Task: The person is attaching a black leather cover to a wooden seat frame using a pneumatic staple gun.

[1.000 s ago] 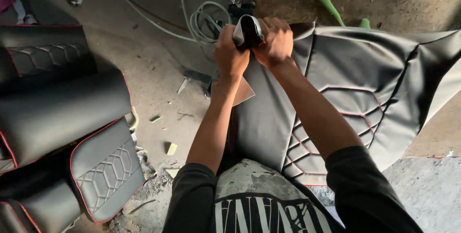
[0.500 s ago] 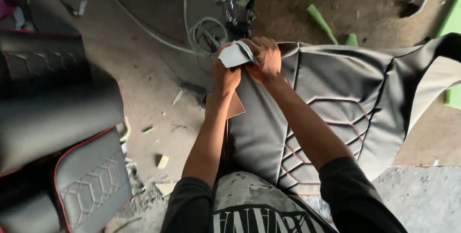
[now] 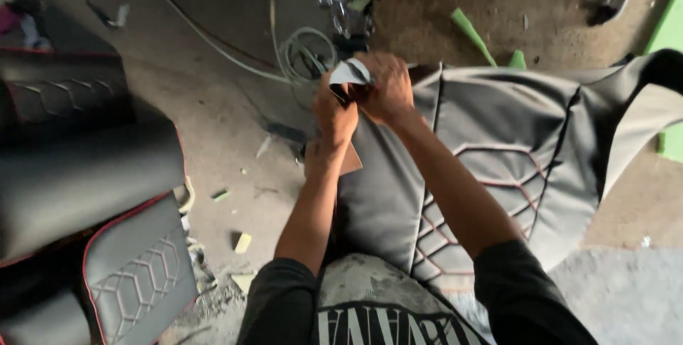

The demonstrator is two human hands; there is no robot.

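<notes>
A grey leather seat cover (image 3: 498, 139) with black seams and a red-stitched hexagon pattern lies across my lap and the floor. My left hand (image 3: 334, 114) and my right hand (image 3: 384, 89) meet at its far left corner. Both pinch a folded flap of the cover (image 3: 350, 72), whose pale underside shows between the fingers. A brownish flat piece (image 3: 350, 160) peeks out under my left wrist.
Black seat cushions with red piping (image 3: 78, 167) and a grey hexagon-stitched panel (image 3: 139, 281) sit at the left. A coiled white cable (image 3: 302, 53) and small metal parts (image 3: 345, 11) lie beyond my hands. Green foam scraps (image 3: 473, 32) and debris litter the concrete floor.
The view has shifted slightly, so hands and cover sit a little lower in frame. Both hands stay on the same corner flap, with the fingers working it slightly.
</notes>
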